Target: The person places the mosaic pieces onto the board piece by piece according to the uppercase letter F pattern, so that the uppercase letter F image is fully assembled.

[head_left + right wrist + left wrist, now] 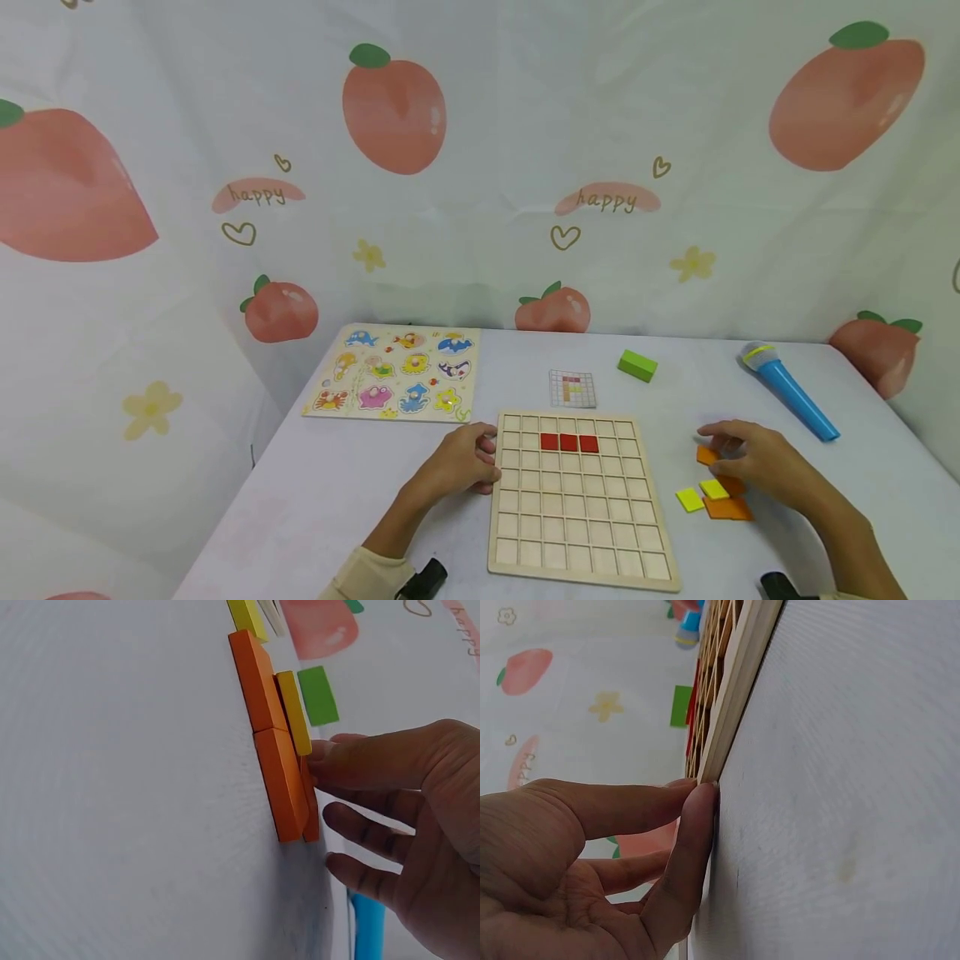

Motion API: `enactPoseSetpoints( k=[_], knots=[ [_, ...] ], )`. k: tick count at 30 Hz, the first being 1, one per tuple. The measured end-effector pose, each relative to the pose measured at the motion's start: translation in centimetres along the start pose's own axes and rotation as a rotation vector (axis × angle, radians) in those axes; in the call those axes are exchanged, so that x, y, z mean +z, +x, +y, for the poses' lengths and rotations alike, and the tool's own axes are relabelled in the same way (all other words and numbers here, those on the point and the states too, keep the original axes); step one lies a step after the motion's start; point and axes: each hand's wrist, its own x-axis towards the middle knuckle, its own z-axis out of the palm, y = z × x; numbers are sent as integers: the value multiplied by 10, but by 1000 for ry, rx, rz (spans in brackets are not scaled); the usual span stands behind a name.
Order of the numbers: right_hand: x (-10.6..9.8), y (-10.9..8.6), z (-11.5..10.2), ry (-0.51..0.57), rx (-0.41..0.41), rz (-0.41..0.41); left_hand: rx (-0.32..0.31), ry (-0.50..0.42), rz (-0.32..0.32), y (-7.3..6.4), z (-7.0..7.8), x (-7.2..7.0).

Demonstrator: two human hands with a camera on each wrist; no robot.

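A wooden grid board (577, 500) lies on the table with three red tiles (568, 442) in a row near its far side. My left hand (461, 458) is at the board's left edge; in the left wrist view, thumb and forefinger pinch that rim (731, 697). To the right of the board, my right hand (765, 458) hovers over a small group of orange tiles (729, 509) and yellow tiles (690, 500). Its thumb and forefinger stand apart around the farthest orange tile (707, 455). Whether they touch it is partly hidden in the right wrist view.
A printed grid card (572, 389) lies beyond the board, and a green block (637, 365) stands to its right. At the far right is a blue toy microphone (798, 400). A sea-animal puzzle board (397, 375) occupies the far left. A printed cloth hangs behind.
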Motion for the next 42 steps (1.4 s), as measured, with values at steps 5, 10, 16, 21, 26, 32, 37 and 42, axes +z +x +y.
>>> enactPoseSetpoints(
  k=[5,10,16,21,26,32,37,42],
  knots=[
    [-1,0,1,-10,22,-15,12,-26,-3,0,-1,0],
    [-3,-2,2,-7,36,-32,8,-44,-6,0,-2,-1],
    [-4,-2,4,-6,41,-43,5,-40,-11,0,-2,0],
    [-3,-2,5,5,40,-47,5,-44,-11,-1,-1,0],
    [-3,-1,3,7,42,-60,5,-47,-9,-2,0,-1],
    [-2,-1,3,-3,40,-55,9,-50,-9,-1,-1,-1],
    [-1,-1,3,-18,28,-51,9,-57,-8,-1,-1,-1],
    [-1,-1,3,-22,24,-44,15,-56,-7,-2,1,-1]
  ],
)
